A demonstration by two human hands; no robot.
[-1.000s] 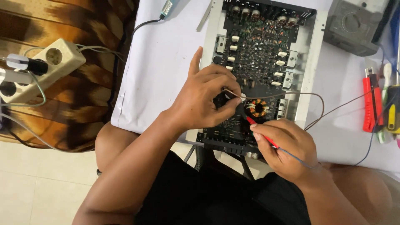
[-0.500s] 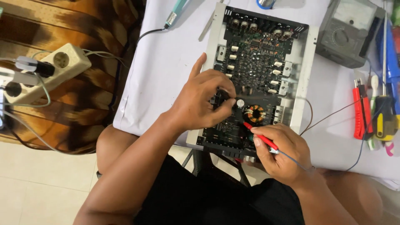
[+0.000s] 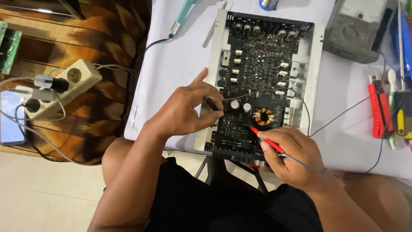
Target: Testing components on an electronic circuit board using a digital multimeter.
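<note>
A dark circuit board (image 3: 262,64) in a grey metal chassis (image 3: 316,56) lies on the white table. My left hand (image 3: 186,109) pinches a black test probe (image 3: 212,104) at the board's left edge, its tip near two round capacitors. My right hand (image 3: 292,152) holds a red test probe (image 3: 265,138) like a pen, its tip touching the board just below a copper-wound coil (image 3: 262,116). Thin probe leads run off to the right across the board.
A grey meter (image 3: 356,30) sits at the table's far right corner. Red-handled pliers (image 3: 377,109) and other tools lie at the right edge. A soldering iron (image 3: 182,17) lies at the top. A power strip (image 3: 60,88) with plugs rests on the wooden surface to the left.
The view has shifted, so the board appears lower and more to the left. Both hands keep their probes on the board; the left hand's probe has edged slightly left of the coil.
</note>
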